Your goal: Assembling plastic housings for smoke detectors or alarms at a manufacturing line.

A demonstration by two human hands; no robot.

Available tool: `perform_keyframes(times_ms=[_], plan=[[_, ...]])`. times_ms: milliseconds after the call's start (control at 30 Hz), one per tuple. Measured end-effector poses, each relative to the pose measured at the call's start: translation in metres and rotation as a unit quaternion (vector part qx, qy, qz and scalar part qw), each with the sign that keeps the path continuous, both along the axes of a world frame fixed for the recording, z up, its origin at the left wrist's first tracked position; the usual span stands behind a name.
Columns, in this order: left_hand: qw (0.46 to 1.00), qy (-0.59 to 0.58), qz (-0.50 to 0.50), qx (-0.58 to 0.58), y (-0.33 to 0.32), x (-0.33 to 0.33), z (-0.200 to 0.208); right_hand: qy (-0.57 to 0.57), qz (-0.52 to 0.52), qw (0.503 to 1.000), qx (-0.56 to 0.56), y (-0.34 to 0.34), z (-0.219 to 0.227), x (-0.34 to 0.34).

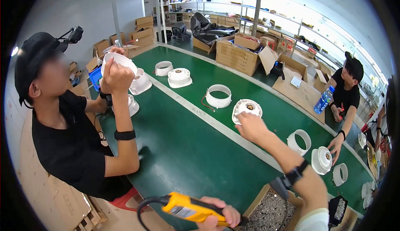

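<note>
R hand point(251, 127) reaches fwd across the green belt point(183, 147), fingers curled over the near rim of a white round housing point(247, 107) w/ a brass-coloured centre. It looks closed on the rim, prob. to steady or drag the part nearer; palm side is hidden, so how firm the hold is can't be told. The housing sits just past the pale strip running down the belt's length, face up, so its centre stays reachable from above.

L hand point(218, 214) is low, at the bottom edge, wrapped round a yellow power screwdriver point(189, 208) w/ a black cable looping off to the left. Tool lies roughly level, tip pointing right, parked close to the body while the other hand deals w/ the part. A box of small screws point(271, 210) sits just beside it, handy for reloading.

More parts are spaced along the belt: a white ring point(219, 95) w/ a wire, another white ring point(299, 141), more housings further up, set apart so each person can take one.

A person in black point(71, 143) at left holds a white part up near eye level, apparently to inspect it. Another person at right point(348, 93) rests a hand by a housing point(321, 159); a blue bottle point(324, 100) stands near them.
</note>
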State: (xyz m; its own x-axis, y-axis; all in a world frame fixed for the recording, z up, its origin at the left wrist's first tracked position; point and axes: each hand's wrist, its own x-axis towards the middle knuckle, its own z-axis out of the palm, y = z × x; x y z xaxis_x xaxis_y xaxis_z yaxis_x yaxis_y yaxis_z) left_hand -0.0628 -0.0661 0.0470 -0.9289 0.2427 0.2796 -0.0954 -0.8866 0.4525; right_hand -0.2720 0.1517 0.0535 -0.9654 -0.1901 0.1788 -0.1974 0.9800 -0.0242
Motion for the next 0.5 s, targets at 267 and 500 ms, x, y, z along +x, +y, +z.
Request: perform_keyframes(times_ms=[267, 500], plan=[[0.993, 0.087, 0.075, -0.025, -0.039, -0.019, 0.011, 0.095, 0.005, 0.995, -0.037, -0.015, -0.086, -0.116], [0.989, 0.109, 0.073, -0.067, -0.047, -0.024, 0.016, 0.158, -0.050, 0.986, 0.004, -0.023, -0.080, -0.128]])
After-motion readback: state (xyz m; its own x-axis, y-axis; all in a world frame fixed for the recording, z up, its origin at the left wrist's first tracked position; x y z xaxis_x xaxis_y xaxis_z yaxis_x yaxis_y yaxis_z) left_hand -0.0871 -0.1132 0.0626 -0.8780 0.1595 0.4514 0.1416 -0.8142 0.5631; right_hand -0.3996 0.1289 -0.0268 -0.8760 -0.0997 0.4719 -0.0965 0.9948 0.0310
